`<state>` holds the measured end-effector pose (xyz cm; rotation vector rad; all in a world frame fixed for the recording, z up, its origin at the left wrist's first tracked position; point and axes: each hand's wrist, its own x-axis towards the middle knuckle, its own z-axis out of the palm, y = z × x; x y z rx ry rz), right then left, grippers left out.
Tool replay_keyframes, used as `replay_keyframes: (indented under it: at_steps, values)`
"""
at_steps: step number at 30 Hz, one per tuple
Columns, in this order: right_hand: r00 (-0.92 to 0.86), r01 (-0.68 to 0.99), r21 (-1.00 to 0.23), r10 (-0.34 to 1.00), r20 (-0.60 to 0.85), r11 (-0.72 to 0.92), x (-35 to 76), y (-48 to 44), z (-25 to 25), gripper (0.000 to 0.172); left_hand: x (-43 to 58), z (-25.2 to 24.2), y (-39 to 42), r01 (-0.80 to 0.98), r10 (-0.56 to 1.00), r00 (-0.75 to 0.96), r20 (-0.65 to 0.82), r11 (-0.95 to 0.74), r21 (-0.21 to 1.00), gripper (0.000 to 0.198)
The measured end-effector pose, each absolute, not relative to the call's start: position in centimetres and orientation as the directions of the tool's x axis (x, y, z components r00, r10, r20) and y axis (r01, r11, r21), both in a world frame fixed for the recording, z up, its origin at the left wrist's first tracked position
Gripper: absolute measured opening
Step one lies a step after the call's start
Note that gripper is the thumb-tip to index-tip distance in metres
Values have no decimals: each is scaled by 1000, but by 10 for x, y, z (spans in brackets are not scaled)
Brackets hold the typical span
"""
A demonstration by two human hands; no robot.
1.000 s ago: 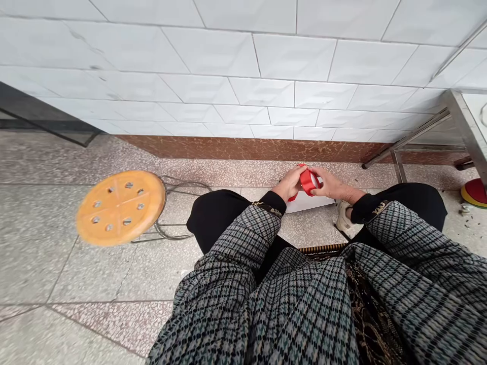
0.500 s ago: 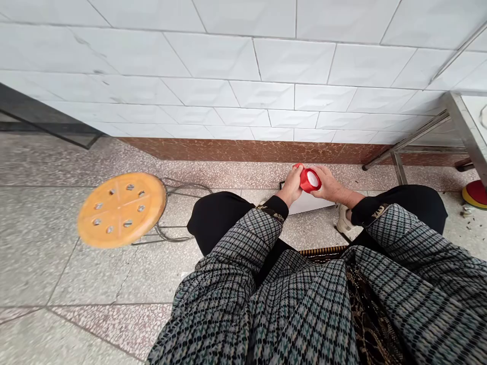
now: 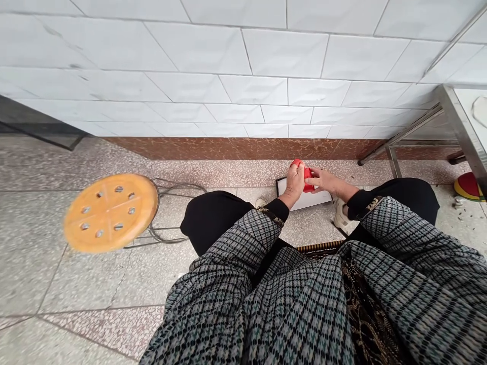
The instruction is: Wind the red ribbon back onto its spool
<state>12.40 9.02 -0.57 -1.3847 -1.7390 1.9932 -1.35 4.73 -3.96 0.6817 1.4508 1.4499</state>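
While the left hand [image 3: 295, 181] is clenching red ribbon [image 3: 296, 162], the right hand [image 3: 325, 181] is grasping the red roll [image 3: 308, 187].
The red roll is sitting between both hands, above a dark-edged white panel [image 3: 312, 202] lying between the shoes [image 3: 341, 215]. An orange stool [image 3: 110, 215] is standing beyond the left knee [image 3: 209, 218], and a metal-framed table [image 3: 462, 124] is standing off to the right.

From here I count two hands [image 3: 296, 181], two shoes [image 3: 341, 214], one roll [image 3: 308, 186], one board [image 3: 309, 202], one stool [image 3: 108, 214], one table [image 3: 460, 126].
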Motion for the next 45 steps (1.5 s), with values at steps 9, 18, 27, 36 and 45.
replay_keyframes:
  at_steps: [9,18,27,36,45]
  values:
    - [-577,437,-837,611,-542,-330,127,93,-4,54,-27,-37,54,-192,932,-281,-229,179,965,27]
    - [-663,400,-840,516,-542,-368,132,92,0,51,-34,-37,60,-435,916,-187,-356,247,866,23]
    - [-695,397,-911,613,-377,-110,130,94,-6,63,-36,-43,59,-520,882,-139,-449,321,791,19]
    - [-660,517,-837,706,-256,179,132,94,-20,78,-35,-56,58,-593,896,-46,-441,331,734,17]
    - [-658,546,-807,711,-248,224,129,91,-19,78,-33,-52,57,-623,845,-50,-532,390,678,16]
